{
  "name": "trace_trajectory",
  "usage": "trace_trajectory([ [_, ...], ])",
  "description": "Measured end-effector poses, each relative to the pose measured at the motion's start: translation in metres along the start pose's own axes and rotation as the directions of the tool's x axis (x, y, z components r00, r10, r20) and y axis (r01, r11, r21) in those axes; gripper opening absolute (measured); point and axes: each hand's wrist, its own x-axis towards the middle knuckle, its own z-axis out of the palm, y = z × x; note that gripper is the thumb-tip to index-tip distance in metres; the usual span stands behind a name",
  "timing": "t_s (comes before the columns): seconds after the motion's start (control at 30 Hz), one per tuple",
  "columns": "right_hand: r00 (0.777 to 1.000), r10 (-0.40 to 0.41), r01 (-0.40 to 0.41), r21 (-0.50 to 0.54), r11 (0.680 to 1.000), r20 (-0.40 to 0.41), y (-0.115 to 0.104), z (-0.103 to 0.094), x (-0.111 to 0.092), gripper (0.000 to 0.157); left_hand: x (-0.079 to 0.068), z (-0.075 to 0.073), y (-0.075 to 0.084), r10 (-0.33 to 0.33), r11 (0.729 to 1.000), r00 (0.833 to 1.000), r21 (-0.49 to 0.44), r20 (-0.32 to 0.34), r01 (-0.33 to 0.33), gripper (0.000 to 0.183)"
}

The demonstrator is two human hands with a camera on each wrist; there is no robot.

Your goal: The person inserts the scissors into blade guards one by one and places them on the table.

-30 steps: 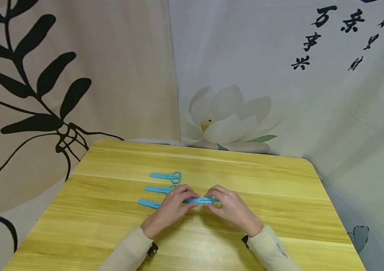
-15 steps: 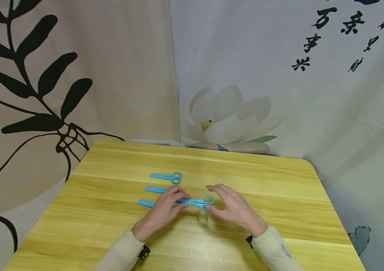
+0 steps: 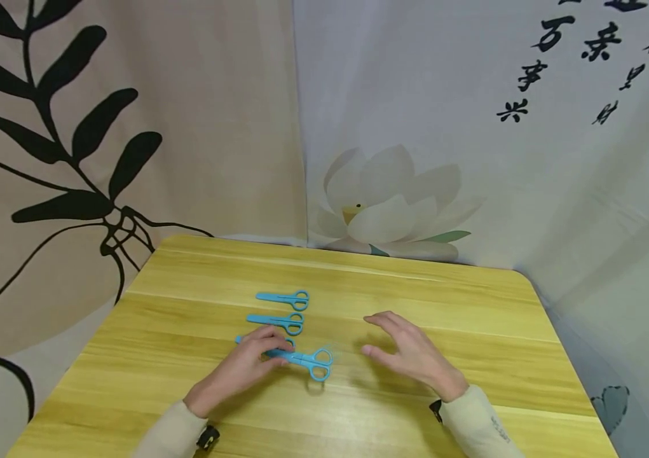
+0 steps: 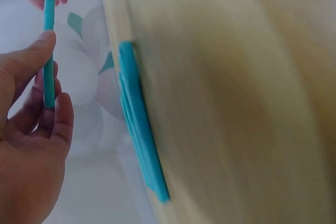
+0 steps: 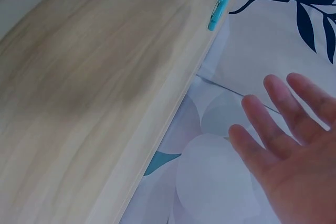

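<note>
My left hand [image 3: 244,362] pinches a pair of blue scissors [image 3: 317,364] by the blade end, with the handle loops pointing right. In the left wrist view the thumb of the left hand [image 4: 31,129] presses one face of these scissors [image 4: 50,19], fingers on the other; they are held above the table. Below that hand lies another pair of blue scissors, mostly covered, its blade tip [image 3: 238,340] showing at the left. My right hand [image 3: 412,353] hovers off to the right, holding nothing; its fingers [image 5: 278,114] are spread in the right wrist view.
Two more pairs of blue scissors lie farther back on the wooden table [image 3: 444,299], the far scissors [image 3: 284,298] and the nearer scissors [image 3: 275,321], both with loops to the right. A curtain with a printed lotus [image 3: 393,210] hangs behind the table's far edge.
The right hand has let go of the scissors' handle end and drawn away to the right. The left hand has carried the scissors left and nearer, over the front pair on the table.
</note>
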Motion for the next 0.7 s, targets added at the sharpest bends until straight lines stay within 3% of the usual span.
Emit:
trace_trajectory([
  [0.4,1.000,-0.005,0.005,-0.008,1.000,-0.012,0.004,-0.001,-0.002,0.060,-0.031,-0.022,-0.026,-0.023,0.999,0.999,-0.022,0.046,0.024,0.025],
  [0.7,0.999,-0.021,0.020,-0.020,1.000,-0.028,0.004,-0.002,-0.002,0.057,-0.042,-0.033,-0.037,-0.107,0.992,0.988,-0.051,0.108,0.113,0.024],
])
